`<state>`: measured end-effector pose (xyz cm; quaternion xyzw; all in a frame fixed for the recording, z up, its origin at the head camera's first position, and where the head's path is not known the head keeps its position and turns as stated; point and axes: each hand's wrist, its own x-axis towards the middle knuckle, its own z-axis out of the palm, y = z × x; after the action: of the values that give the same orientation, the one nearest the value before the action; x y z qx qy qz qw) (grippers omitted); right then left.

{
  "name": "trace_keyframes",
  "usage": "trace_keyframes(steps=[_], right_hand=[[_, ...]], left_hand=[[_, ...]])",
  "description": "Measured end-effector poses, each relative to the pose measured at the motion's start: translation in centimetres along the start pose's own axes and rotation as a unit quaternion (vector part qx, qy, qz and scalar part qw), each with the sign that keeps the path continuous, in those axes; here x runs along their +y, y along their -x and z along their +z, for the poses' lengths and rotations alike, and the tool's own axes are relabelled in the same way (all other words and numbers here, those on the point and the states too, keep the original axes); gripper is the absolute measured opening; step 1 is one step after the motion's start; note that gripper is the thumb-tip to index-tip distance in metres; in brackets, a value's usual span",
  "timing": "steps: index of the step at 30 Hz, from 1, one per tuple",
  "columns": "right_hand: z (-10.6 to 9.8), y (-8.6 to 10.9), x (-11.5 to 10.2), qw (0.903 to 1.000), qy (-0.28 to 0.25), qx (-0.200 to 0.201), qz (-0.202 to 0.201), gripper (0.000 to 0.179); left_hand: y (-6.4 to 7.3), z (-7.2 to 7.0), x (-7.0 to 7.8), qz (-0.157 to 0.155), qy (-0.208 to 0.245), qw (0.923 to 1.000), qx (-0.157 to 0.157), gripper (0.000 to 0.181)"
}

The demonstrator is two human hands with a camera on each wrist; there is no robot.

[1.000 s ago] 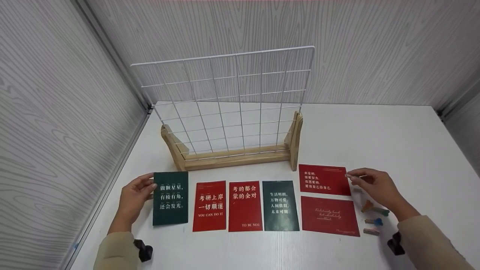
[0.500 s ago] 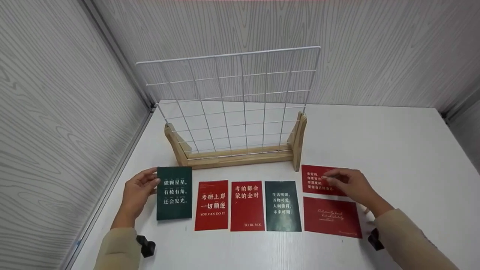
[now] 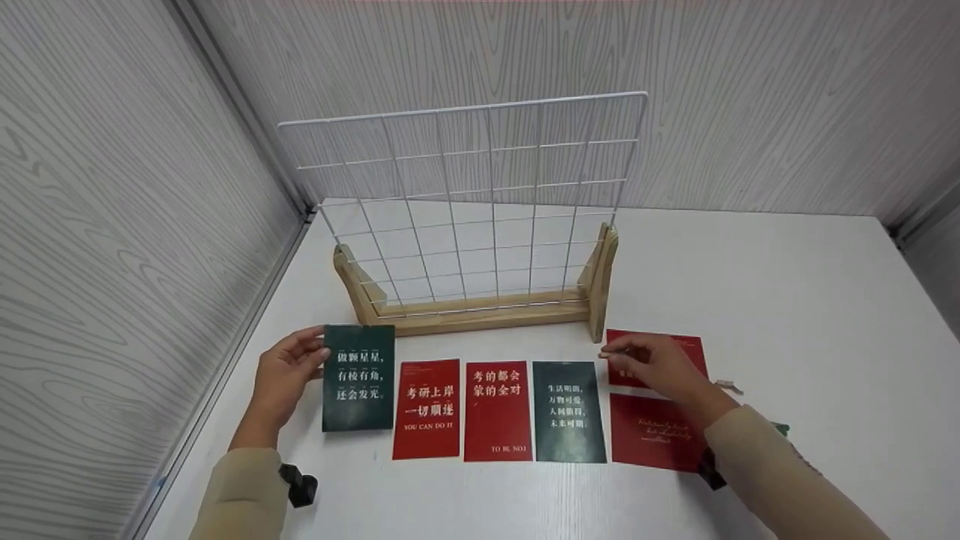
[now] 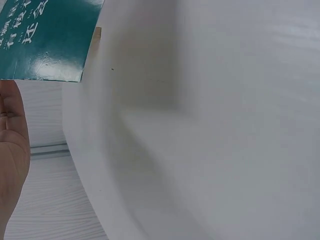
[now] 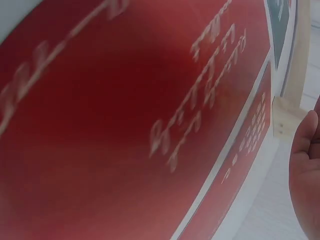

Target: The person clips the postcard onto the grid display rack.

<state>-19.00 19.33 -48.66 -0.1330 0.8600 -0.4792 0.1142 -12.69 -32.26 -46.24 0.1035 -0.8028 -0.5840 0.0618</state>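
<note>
My left hand (image 3: 283, 375) pinches the left edge of a dark green postcard (image 3: 358, 412) with white lettering. The card is raised, casting a shadow on the table in the left wrist view, and its top overlaps the foot of the wire grid rack (image 3: 480, 326). Over the upper red card (image 3: 686, 349) at right, my right hand (image 3: 660, 371) pinches a small wooden clip (image 3: 604, 355), mostly covered by the fingertips. Between the hands lie two upright red cards, one red card (image 3: 496, 427) beside another green card (image 3: 568, 442).
A lower red card (image 3: 645, 435) lies partly under the right forearm. Further right, a pale clip (image 3: 727, 386) and a green-topped clip (image 3: 780, 428) show past the sleeve. Wood-grain panels (image 3: 750, 105) stand behind and beside the table.
My right hand has moved left from the clips, across the upper red card, to its left edge. My left hand has carried the green card slightly up and to the right.
</note>
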Motion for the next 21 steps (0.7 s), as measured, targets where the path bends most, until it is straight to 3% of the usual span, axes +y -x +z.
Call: trace_keyframes(steps=[6,21], right_hand=[[1.4,-0.7,-0.8,0.9995,-0.009,-0.018,-0.023,0.021],[5.0,-1.9,-3.6,0.9973,-0.013,-0.042,-0.059,0.018]], left_hand=[[-0.1,0.4,0.8,0.013,-0.006,0.9999,-0.001,0.039],[0.0,1.5,3.4,0.047,0.033,0.9983,0.002,0.038]])
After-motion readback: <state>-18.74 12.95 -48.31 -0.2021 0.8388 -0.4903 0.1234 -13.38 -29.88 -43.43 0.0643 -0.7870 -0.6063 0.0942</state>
